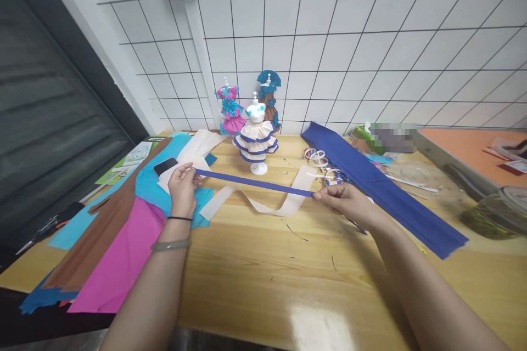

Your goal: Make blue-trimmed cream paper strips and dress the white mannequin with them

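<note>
A narrow dark-blue paper strip (pixel 255 182) is stretched between my two hands above the table. My left hand (pixel 183 184) pinches its left end, and my right hand (pixel 340 200) pinches the right end. Beneath the strip, a cream crepe paper strip (pixel 263 207) lies curled on the wood. Just behind stands a small white dress form (pixel 255 112) wearing a tiered cream skirt with blue edging. A wide length of dark-blue crepe paper (pixel 382 192) lies slantwise beyond my right hand.
Pink (pixel 123 258), brown and light-blue paper sheets overlap on the left. Two more dressed forms (pixel 229 107) stand near the tiled wall. Curled white strips (pixel 316 158) lie right of centre, and tape rolls (pixel 500 211) sit far right. Scissors (pixel 49 225) lie at the left edge.
</note>
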`<state>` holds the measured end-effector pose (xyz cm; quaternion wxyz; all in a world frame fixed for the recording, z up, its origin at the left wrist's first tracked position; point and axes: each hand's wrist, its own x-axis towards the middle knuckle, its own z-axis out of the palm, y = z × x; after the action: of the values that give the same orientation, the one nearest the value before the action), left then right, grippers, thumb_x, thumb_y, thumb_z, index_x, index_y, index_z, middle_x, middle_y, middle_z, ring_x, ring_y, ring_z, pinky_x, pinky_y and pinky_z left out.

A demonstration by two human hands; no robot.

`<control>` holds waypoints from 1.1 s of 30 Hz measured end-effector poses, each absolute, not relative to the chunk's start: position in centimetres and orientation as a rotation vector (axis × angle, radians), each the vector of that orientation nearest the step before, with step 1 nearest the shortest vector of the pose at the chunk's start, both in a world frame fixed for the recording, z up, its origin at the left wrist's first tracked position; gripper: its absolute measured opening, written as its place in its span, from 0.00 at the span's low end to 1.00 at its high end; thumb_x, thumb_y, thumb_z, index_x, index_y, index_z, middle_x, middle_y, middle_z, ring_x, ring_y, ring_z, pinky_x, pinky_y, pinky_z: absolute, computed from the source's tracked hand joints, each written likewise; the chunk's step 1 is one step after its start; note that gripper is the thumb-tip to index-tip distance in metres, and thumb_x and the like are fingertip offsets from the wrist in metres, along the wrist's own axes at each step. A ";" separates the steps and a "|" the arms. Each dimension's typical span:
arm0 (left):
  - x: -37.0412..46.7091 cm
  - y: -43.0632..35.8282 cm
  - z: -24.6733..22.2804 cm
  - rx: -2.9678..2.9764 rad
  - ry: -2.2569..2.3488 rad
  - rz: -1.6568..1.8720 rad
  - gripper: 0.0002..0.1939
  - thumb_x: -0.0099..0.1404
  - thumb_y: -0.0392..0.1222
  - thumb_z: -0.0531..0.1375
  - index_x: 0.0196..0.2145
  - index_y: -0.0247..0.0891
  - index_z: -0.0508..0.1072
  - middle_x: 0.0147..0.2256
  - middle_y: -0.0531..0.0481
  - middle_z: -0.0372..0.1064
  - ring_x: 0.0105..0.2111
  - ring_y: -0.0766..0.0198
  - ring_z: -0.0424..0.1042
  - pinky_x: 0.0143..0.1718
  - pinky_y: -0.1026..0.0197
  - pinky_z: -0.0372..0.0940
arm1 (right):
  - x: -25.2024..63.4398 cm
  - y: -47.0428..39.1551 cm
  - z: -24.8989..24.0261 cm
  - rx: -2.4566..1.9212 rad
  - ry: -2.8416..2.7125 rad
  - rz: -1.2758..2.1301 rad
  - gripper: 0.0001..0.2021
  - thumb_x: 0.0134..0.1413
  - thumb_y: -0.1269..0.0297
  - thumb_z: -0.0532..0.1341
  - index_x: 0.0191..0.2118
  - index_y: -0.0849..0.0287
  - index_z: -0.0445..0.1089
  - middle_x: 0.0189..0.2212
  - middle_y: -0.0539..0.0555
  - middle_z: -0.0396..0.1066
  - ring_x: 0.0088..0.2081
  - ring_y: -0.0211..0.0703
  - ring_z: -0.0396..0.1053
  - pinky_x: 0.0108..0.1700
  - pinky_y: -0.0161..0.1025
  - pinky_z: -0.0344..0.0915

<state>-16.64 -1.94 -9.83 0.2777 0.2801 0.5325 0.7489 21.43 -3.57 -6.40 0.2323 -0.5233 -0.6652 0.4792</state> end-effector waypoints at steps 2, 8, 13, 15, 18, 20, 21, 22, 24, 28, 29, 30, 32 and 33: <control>-16.9 -1.9 -9.9 0.745 1.435 2.014 0.17 0.45 0.39 0.62 0.35 0.34 0.69 0.19 0.58 0.63 0.17 0.72 0.64 0.17 0.70 0.59 | 22.1 -3.2 -6.6 -1.438 -1.790 1.316 0.23 0.44 0.41 0.60 0.27 0.61 0.68 0.15 0.43 0.50 0.19 0.30 0.45 0.21 0.33 0.41; -17.4 -1.7 -10.1 0.728 1.444 2.035 0.17 0.46 0.39 0.62 0.36 0.34 0.69 0.20 0.57 0.63 0.18 0.72 0.65 0.18 0.70 0.60 | 23.1 -2.9 -6.4 -1.511 -1.731 1.171 0.24 0.44 0.40 0.59 0.23 0.60 0.63 0.14 0.44 0.51 0.17 0.29 0.45 0.20 0.32 0.42; -17.6 -1.8 -9.8 0.702 1.442 2.079 0.18 0.46 0.39 0.63 0.37 0.34 0.68 0.26 0.53 0.68 0.21 0.70 0.69 0.19 0.71 0.60 | 23.3 -3.0 -6.1 -1.518 -1.747 1.132 0.25 0.42 0.38 0.59 0.22 0.59 0.62 0.14 0.44 0.52 0.16 0.29 0.46 0.19 0.33 0.44; -17.8 -2.0 -9.5 0.676 1.437 2.110 0.18 0.47 0.39 0.63 0.38 0.35 0.68 0.29 0.51 0.69 0.23 0.70 0.70 0.20 0.71 0.61 | 23.2 -3.0 -6.1 -1.505 -1.781 1.165 0.26 0.42 0.37 0.58 0.24 0.59 0.63 0.15 0.44 0.52 0.16 0.30 0.46 0.19 0.33 0.43; -18.2 -2.2 -9.0 0.613 1.412 2.158 0.17 0.49 0.38 0.62 0.38 0.36 0.67 0.30 0.51 0.70 0.24 0.71 0.70 0.21 0.71 0.61 | 22.9 -3.2 -6.2 -1.424 -1.898 1.256 0.25 0.43 0.38 0.58 0.25 0.60 0.65 0.16 0.45 0.54 0.18 0.30 0.47 0.21 0.33 0.44; -18.5 -2.4 -8.7 0.564 1.387 2.177 0.16 0.49 0.38 0.62 0.37 0.36 0.67 0.28 0.53 0.68 0.22 0.72 0.68 0.22 0.71 0.61 | 22.8 -3.2 -6.1 -1.384 -1.963 1.310 0.24 0.44 0.39 0.58 0.23 0.60 0.64 0.15 0.45 0.54 0.18 0.30 0.47 0.21 0.33 0.44; -18.7 -2.5 -8.6 0.540 1.375 2.182 0.15 0.49 0.37 0.62 0.37 0.36 0.67 0.26 0.54 0.67 0.22 0.72 0.68 0.22 0.70 0.61 | 22.7 -3.2 -6.1 -1.375 -1.973 1.320 0.24 0.45 0.40 0.58 0.22 0.60 0.63 0.15 0.45 0.53 0.18 0.30 0.46 0.21 0.33 0.44; -18.8 -2.6 -8.6 0.517 1.363 2.184 0.15 0.48 0.37 0.63 0.36 0.36 0.67 0.25 0.55 0.66 0.21 0.73 0.67 0.22 0.70 0.62 | 22.7 -3.2 -6.1 -1.375 -1.966 1.316 0.23 0.46 0.41 0.58 0.23 0.60 0.64 0.15 0.45 0.54 0.18 0.30 0.46 0.21 0.33 0.43; -18.9 -2.6 -8.7 0.481 1.339 2.182 0.15 0.48 0.35 0.63 0.36 0.36 0.67 0.24 0.56 0.65 0.20 0.73 0.66 0.22 0.70 0.62 | 22.9 -3.0 -6.1 -1.391 -1.928 1.301 0.23 0.46 0.41 0.58 0.25 0.60 0.66 0.15 0.45 0.54 0.19 0.30 0.46 0.21 0.33 0.43; -19.0 -2.6 -8.9 0.430 1.279 2.162 0.15 0.47 0.33 0.62 0.35 0.36 0.67 0.23 0.55 0.65 0.20 0.73 0.66 0.23 0.70 0.62 | 23.3 -2.6 -6.4 -1.439 -1.915 1.302 0.24 0.45 0.40 0.58 0.26 0.60 0.66 0.15 0.45 0.54 0.18 0.31 0.46 0.21 0.33 0.43; -19.0 -2.5 -9.0 0.417 1.265 2.156 0.15 0.47 0.32 0.62 0.35 0.36 0.67 0.23 0.55 0.66 0.20 0.73 0.66 0.23 0.70 0.62 | 23.3 -2.6 -6.4 -1.441 -1.922 1.303 0.24 0.45 0.39 0.58 0.25 0.60 0.66 0.15 0.45 0.54 0.18 0.31 0.47 0.21 0.33 0.43; -19.0 -2.5 -9.0 0.404 1.252 2.152 0.15 0.47 0.32 0.62 0.35 0.36 0.67 0.23 0.55 0.66 0.20 0.73 0.66 0.23 0.70 0.61 | 23.3 -2.5 -6.5 -1.439 -1.927 1.304 0.24 0.44 0.39 0.58 0.25 0.60 0.65 0.15 0.45 0.54 0.18 0.31 0.47 0.21 0.33 0.43; -19.1 -2.4 -9.1 0.384 1.233 2.147 0.15 0.46 0.31 0.62 0.34 0.36 0.66 0.24 0.55 0.66 0.20 0.73 0.66 0.22 0.70 0.61 | 23.2 -2.5 -6.5 -1.433 -1.937 1.308 0.24 0.44 0.39 0.58 0.24 0.60 0.64 0.15 0.45 0.54 0.18 0.31 0.47 0.21 0.33 0.43; -19.1 -2.4 -9.1 0.377 1.225 2.146 0.15 0.46 0.30 0.61 0.34 0.36 0.66 0.24 0.55 0.65 0.20 0.73 0.66 0.22 0.70 0.60 | 23.2 -2.5 -6.5 -1.429 -1.945 1.312 0.24 0.44 0.39 0.58 0.23 0.60 0.63 0.15 0.45 0.54 0.18 0.31 0.46 0.21 0.33 0.43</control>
<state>-19.10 -2.42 -9.07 0.3154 0.1430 0.4650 0.8148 23.19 -2.46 -6.51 0.1961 -0.5100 -0.6943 0.4684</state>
